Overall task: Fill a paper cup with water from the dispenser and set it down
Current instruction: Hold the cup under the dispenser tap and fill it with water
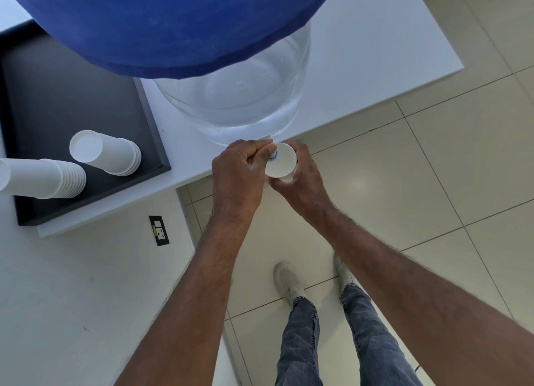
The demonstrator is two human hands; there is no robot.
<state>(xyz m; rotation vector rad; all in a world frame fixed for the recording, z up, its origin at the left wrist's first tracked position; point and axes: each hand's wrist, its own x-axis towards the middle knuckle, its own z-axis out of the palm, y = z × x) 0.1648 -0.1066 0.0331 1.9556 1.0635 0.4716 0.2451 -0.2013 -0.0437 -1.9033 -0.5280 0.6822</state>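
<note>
Step in hand: filling. Landmark is the water jug, clear body under a blue cover, standing at the counter front edge.

Right hand wrapped closed around a paper cup, holding it just below the jug's front, out past the counter edge and over the floor. Cup upright, mouth toward the camera. Water level inside: cannot tell.

Left hand closed in a fist on the tap, a small blue-and-white piece at the jug's base, touching the cup rim. Whether water is running: cannot tell.

Left of the jug: dark tray with two stacks of spare cups lying on their sides.

Next move, as judged: keep the cup level under the tap until nearly full, release the tap, then carry the cup steadily to the bare counter beside the jug and set it down. Squeezing the thin wall would risk a spill.
</note>
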